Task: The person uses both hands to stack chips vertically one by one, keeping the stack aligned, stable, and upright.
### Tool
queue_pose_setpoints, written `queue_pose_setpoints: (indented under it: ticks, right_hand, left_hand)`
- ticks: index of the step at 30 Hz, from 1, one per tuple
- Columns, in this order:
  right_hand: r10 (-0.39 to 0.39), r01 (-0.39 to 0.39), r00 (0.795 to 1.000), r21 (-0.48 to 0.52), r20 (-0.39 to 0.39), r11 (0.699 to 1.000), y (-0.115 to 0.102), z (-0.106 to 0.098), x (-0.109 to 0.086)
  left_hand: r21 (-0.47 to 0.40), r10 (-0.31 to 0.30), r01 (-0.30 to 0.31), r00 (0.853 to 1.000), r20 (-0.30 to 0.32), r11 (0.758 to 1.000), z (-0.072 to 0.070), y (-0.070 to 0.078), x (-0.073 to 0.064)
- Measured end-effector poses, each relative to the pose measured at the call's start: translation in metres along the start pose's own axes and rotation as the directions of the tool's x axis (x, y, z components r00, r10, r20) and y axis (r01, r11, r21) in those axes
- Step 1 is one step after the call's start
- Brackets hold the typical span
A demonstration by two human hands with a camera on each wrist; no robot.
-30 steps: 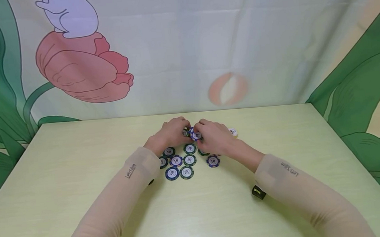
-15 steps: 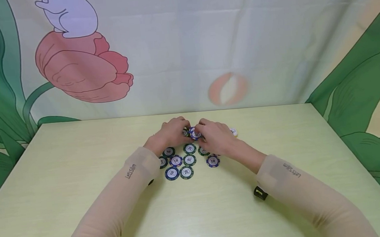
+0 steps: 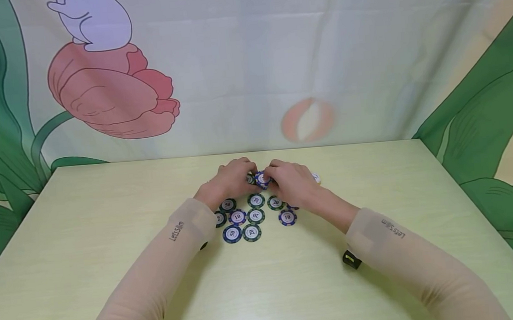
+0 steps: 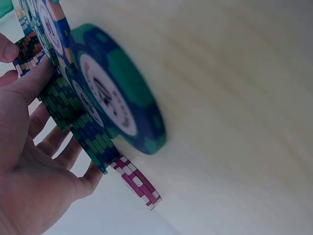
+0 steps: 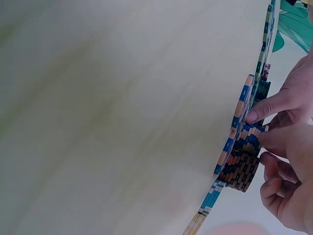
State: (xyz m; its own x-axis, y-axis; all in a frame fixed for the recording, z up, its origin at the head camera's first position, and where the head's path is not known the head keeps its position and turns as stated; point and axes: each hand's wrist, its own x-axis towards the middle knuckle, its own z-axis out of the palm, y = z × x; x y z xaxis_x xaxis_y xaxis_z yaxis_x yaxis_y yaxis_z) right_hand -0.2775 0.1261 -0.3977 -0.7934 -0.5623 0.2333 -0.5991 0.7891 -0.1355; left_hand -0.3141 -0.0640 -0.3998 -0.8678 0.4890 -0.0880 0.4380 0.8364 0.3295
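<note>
In the head view my left hand [image 3: 232,179] curls round a stack of green poker chips [image 3: 250,179] near the back of the table. In the left wrist view its thumb lies across the front of the green stack and its other fingers are behind. My right hand [image 3: 293,183], fingers bent, holds the right side of a stack of blue poker chips [image 3: 261,180]. The two stacks stand side by side between the hands. A black-and-orange chip stack [image 5: 239,171] is next to the blue one in the right wrist view, by the right fingertips.
Loose chips lie in front of the hands, among them a 50 chip [image 3: 232,234], a 20 chip [image 3: 251,232] and a 10 chip [image 3: 287,218]. White-and-yellow chips [image 3: 315,178] are right of the right hand. Pink-and-white chips [image 4: 137,183] lie beyond the green stack. A patterned curtain [image 3: 214,83] hangs behind.
The right hand has brought a tilted blue chip up onto the blue stack, where it now lies flat. The right thumb has drawn back, uncovering a 20 chip. The left hand stays put.
</note>
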Motion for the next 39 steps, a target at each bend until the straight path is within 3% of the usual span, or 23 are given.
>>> queue_pose_setpoints:
  ticks: [26, 31, 35, 39]
  right_hand:
    - [0.05, -0.051, 0.999, -0.029, -0.021, 0.998, 0.003, -0.001, -0.001]
    - [0.099, -0.096, 0.992, -0.031, 0.076, 0.995, 0.003, -0.01, -0.009]
    - [0.129, -0.121, 0.971, -0.055, 0.203, 0.991, 0.004, -0.016, -0.019]
    - [0.131, -0.122, 0.955, -0.05, 0.265, 0.991, 0.006, -0.023, -0.029]
  left_hand:
    - [0.005, -0.007, 0.007, 1.0, 0.01, 1.0, 0.001, -0.002, 0.002]
    - [0.001, -0.013, 0.013, 1.0, 0.013, 1.0, 0.001, -0.001, 0.002]
    - [-0.002, -0.011, 0.011, 1.0, 0.021, 1.0, 0.0, 0.0, 0.002]
    - [-0.005, -0.013, 0.013, 1.0, 0.027, 1.0, 0.0, -0.001, 0.003]
